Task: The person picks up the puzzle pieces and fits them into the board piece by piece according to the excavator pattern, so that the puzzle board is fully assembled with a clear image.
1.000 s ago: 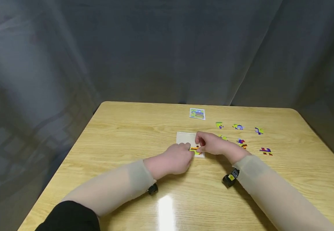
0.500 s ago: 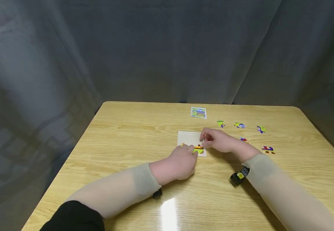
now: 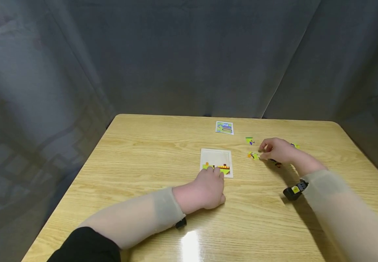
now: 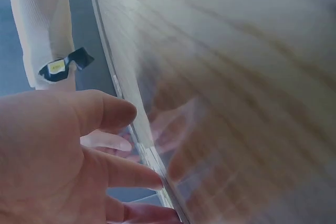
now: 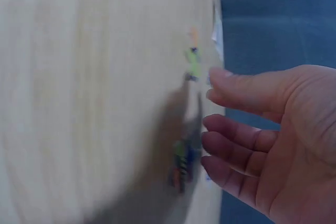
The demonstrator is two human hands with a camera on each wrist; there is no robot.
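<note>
1. Head view: the left hand point(image 3: 208, 189) rests on the wooden desk point(image 3: 143, 163) at the near edge of the white puzzle tray point(image 3: 216, 158), its fingers relaxed and touching the tray's near rim, gripping nothing.
2. A row of fitted pieces point(image 3: 220, 168), yellow, green and orange, lies along the near side of the tray, just beyond those fingertips.
3. The right hand point(image 3: 275, 150) hovers to the right of the tray among the loose pieces, fingers loosely bent and holding nothing; the right wrist view shows them apart and empty.
4. A green-and-orange loose piece point(image 3: 253, 156) lies just left of its fingertips; another green piece point(image 3: 249, 141) lies farther back.
5. A small reference picture card point(image 3: 224, 127) lies near the far edge of the desk.
</note>
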